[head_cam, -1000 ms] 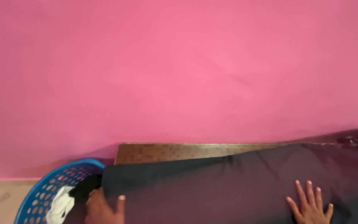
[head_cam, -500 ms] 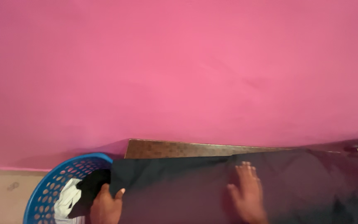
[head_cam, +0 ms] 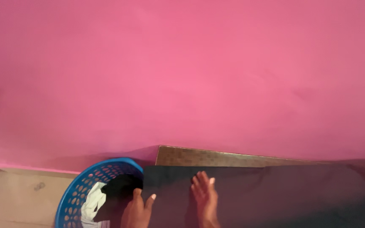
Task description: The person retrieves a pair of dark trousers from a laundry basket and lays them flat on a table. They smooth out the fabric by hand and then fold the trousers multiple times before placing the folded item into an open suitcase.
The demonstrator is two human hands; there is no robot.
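Blue basket (head_cam: 76, 195) holds white and dark clothes; right beside it, both hands, left (head_cam: 137, 210) and right (head_cam: 204, 198), rest open, flat on the dark cloth (head_cam: 275, 190).

Soft, even light on the pink wall (head_cam: 182, 76), a dim shadow along its base, slight overall blur.
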